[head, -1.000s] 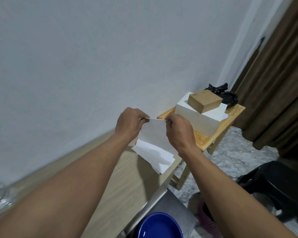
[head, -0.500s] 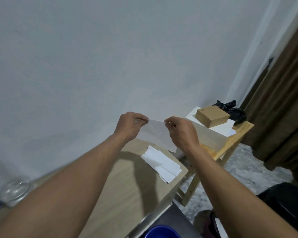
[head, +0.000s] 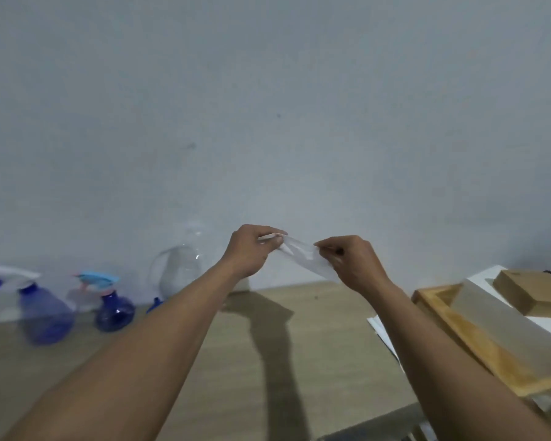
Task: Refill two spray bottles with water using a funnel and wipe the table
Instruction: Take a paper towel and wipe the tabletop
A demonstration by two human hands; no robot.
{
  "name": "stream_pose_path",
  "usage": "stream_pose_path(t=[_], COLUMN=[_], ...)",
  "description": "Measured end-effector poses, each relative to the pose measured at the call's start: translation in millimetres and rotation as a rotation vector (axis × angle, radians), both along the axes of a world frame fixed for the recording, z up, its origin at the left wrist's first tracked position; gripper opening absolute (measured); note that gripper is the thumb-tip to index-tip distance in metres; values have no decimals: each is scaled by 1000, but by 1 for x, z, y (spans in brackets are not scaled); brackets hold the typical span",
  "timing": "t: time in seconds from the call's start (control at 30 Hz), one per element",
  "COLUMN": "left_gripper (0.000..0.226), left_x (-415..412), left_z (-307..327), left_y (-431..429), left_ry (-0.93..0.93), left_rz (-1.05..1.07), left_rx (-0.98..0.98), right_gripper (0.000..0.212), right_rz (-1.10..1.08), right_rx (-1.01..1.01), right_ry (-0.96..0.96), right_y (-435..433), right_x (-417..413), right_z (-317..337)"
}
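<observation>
My left hand (head: 252, 251) and my right hand (head: 355, 262) pinch the two ends of a white tissue (head: 304, 254), stretched between them above the wooden table (head: 315, 361). At the far left stand two blue spray bottles: one with a white trigger head (head: 43, 308), one smaller with a light blue head (head: 110, 305). A clear plastic water bottle (head: 180, 270) stands by the wall behind my left forearm. Something small and blue (head: 155, 304), partly hidden by my arm, sits at its foot.
More white tissues (head: 380, 329) lie at the table's right edge, mostly hidden by my right arm. To the right a wooden stool (head: 477, 351) carries a white box (head: 506, 316) with a brown box (head: 531, 292) on top.
The view has swung left, bringing the spray bottles and the clear bottle into sight. My hands lifted the tissue off the stack and drew it into a narrower strip.
</observation>
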State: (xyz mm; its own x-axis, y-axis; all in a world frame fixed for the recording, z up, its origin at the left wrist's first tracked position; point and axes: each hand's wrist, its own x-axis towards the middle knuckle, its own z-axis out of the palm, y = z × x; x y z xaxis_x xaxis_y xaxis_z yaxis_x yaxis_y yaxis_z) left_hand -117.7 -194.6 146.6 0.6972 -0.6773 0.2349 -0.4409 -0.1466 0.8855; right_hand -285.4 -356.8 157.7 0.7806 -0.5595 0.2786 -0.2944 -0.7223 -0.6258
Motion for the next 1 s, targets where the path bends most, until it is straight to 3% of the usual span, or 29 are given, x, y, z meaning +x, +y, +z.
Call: stream_pose_path(t=[0.47,0.67,0.77,1.0], left_gripper=[14,6,15,13], left_x=[93,120,133,166], left_z=[-16,-36,-47,-84], left_y=[292,389,431,484], left_ry=[93,187,263,364], left_rz=[262,275,295,361], left_rx=[55,198,292,406], right_gripper=[26,21,19,19], right_rz=[335,405,443,413], right_rx=[145,227,280,412], right_ry=[49,106,154,277], right_y=[236,318,354,413], right_x=[134,177,199,240], right_z=[-8,-42,-63,-110])
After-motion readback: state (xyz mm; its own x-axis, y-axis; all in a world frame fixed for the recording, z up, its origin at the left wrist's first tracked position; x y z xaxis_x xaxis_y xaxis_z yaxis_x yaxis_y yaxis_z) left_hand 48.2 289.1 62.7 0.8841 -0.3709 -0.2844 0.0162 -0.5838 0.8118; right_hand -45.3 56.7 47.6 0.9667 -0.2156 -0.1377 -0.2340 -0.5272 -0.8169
